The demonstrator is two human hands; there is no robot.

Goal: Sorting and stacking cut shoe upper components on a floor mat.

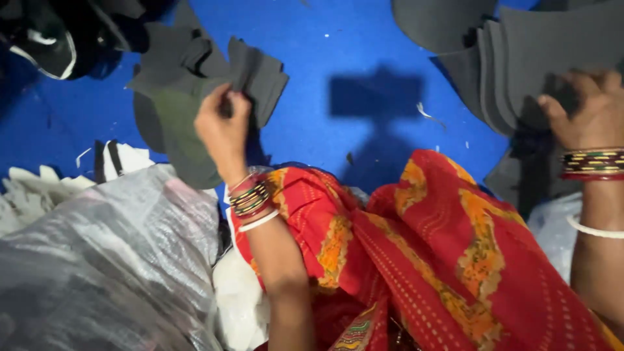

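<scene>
Both hands' fingers [224, 104] clasp dark foam pieces [260, 75].

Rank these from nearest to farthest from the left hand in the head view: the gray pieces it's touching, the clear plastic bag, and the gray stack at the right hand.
1. Gray pieces, under the left hand, upper left.
2. Clear plastic bag, lower left.
3. Gray stack, far upper right, at the right hand.
</scene>
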